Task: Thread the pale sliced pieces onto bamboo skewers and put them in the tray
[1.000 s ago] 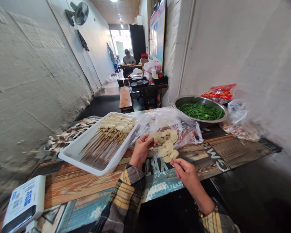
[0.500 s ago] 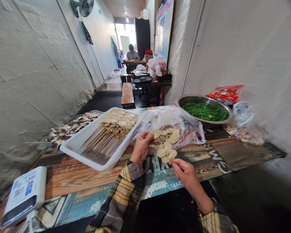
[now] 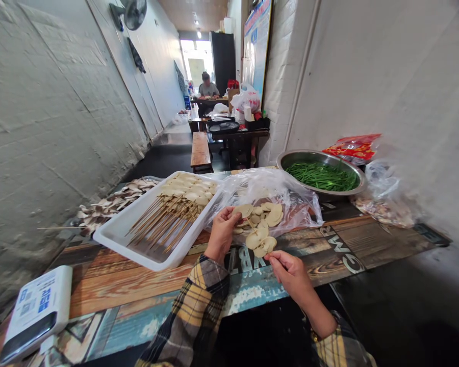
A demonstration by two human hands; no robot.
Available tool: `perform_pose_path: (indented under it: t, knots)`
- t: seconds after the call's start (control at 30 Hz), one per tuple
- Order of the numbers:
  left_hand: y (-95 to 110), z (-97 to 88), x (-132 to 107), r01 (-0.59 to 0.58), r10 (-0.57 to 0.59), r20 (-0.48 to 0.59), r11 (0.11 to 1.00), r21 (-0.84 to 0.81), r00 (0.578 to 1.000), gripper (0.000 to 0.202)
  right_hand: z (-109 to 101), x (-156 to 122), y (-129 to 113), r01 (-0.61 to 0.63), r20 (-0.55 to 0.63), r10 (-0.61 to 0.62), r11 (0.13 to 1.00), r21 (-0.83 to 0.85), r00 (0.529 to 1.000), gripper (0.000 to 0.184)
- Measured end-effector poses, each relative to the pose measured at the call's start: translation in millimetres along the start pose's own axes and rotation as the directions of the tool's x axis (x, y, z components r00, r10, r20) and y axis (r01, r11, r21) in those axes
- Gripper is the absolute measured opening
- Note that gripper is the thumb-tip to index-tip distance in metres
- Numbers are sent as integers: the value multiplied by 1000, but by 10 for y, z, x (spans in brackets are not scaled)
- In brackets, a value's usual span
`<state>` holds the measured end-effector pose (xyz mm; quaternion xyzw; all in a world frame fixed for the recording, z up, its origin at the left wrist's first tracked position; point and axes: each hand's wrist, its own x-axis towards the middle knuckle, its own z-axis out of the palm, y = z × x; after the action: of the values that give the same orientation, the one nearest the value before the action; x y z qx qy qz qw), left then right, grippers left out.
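White tray (image 3: 132,259) as reference. Left hand (image 3: 222,232) is the nearer one, just right of the tray: thumb and fingers closed on the edge of one pale slice (image 3: 243,209). Right hand (image 3: 288,274) sits further right of the tray and closer to the wearer, thumb and forefinger pinched together at the near end of a skewer (image 3: 251,223) with a slice cluster (image 3: 260,243) on it.

Key relation: single slice lies tray-ward and further out from right fingertips, cluster in between. Skewer axis slants from right fingers away from wearer and toward the tray, so it points roughly at the held slice. Most of its length is hidden; can't tell if tip and slice touch.

Loose slices (image 3: 274,214) lie right of the tray, behind the cluster, by the clear bag (image 3: 248,181).
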<state>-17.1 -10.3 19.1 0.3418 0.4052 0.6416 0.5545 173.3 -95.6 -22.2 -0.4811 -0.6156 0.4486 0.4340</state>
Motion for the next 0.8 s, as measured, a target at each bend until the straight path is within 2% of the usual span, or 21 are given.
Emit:
perform_pose_path:
  t: [0.37, 0.53, 0.8]
  knots:
    - [-64, -54, 36, -75, 71, 42, 991, 108, 997, 24, 10, 19, 39, 20, -19, -21, 999, -39, 1000, 33]
    - [-57, -43, 26, -95, 93, 24, 983, 158, 995, 24, 10, 22, 25, 32, -21, -33, 998, -53, 999, 31]
    - [-18, -11, 3, -113, 104, 52, 968, 225, 993, 20, 16, 30, 9, 41, -36, -43, 998, -56, 998, 30]
